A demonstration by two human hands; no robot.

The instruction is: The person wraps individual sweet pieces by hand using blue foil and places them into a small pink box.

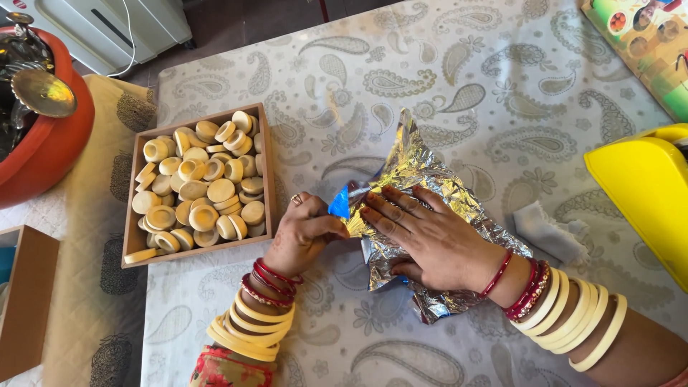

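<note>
My right hand (423, 240) lies flat, fingers spread, pressing down on a crinkled silver foil packet (423, 193) that rests on the table near its middle. The packet is long and wrinkled, running from upper left to lower right under my palm, and a bright blue patch of its inner or printed face shows at its left edge (339, 204). My left hand (304, 233) is curled, its fingertips pinching that left edge of the foil just beside the blue patch. Both wrists carry red and cream bangles.

The table is covered with a pale cloth with grey paisley print (444, 79). To the left of my left hand, close by but not touching it, sits a square wooden tray (266, 143) filled with small round cream-coloured discs (201, 190), some flat, some on edge. Right of the packet, near my right wrist, lies a small crumpled white scrap (548, 233). At the right edge stands a bright yellow plastic thing (641, 193), only partly in view. In the top right corner lies a flat cardboard box with colourful pictures (645, 43) on its face. At the far left there is a round red pot (50, 143) holding metal things, and below it the corner of a brown wooden box (25, 301).
</note>
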